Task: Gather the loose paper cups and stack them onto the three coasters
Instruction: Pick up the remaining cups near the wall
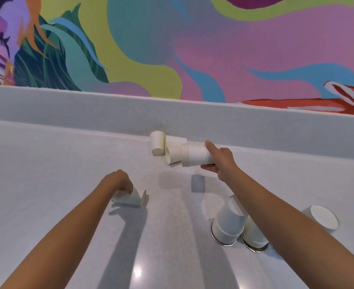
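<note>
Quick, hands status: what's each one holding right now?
Left hand: gripping a single white paper cup tipped on the pale grey counter.
Right hand: gripping a nested stack of white paper cups, held sideways.

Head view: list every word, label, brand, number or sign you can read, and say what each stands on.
None to read. Every paper cup is plain white: the nested stack in the right hand, the cup the left hand grips, the two cups lying by the back ledge, the stacks upturned on the coasters. The mural shows only painted shapes.
</note>
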